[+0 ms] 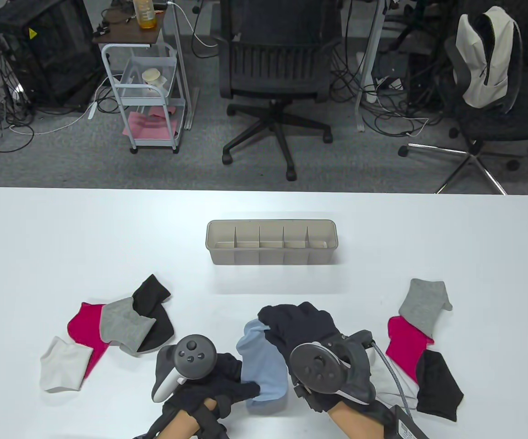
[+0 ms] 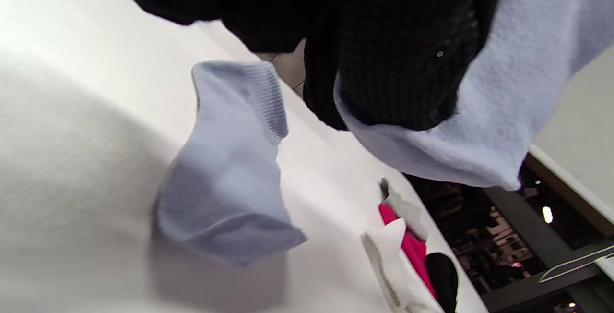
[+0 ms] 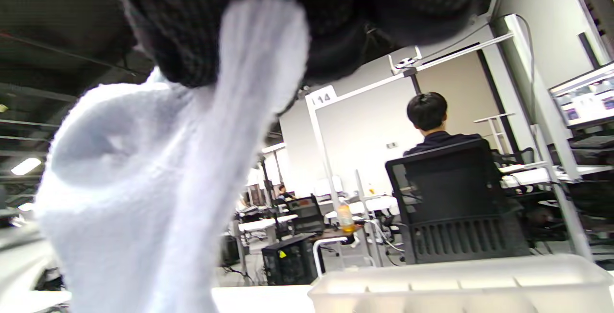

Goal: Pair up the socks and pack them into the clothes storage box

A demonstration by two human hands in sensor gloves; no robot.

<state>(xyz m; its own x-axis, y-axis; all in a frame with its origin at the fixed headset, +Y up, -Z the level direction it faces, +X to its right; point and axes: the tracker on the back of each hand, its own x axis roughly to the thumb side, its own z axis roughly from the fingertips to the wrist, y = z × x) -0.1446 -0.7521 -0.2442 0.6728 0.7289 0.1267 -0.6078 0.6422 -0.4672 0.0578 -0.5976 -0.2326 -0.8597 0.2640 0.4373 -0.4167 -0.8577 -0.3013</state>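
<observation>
Two light blue socks (image 1: 264, 361) lie together between my hands near the table's front edge. My left hand (image 1: 238, 388) pinches the lower end of one. My right hand (image 1: 286, 327) grips the upper end. In the left wrist view one blue sock (image 2: 503, 87) hangs from the gloved fingers (image 2: 398, 63) and the other blue sock (image 2: 225, 174) rests on the table. The right wrist view shows a blue sock (image 3: 144, 183) draped from my fingers (image 3: 192, 30). The beige storage box (image 1: 271, 258) stands at mid-table with several empty compartments.
A pile of black, grey, pink and white socks (image 1: 117, 324) lies at the left. Another pile of grey, pink, black and white socks (image 1: 421, 338) lies at the right. Office chairs (image 1: 275, 68) and a cart (image 1: 147, 91) stand beyond the table's far edge.
</observation>
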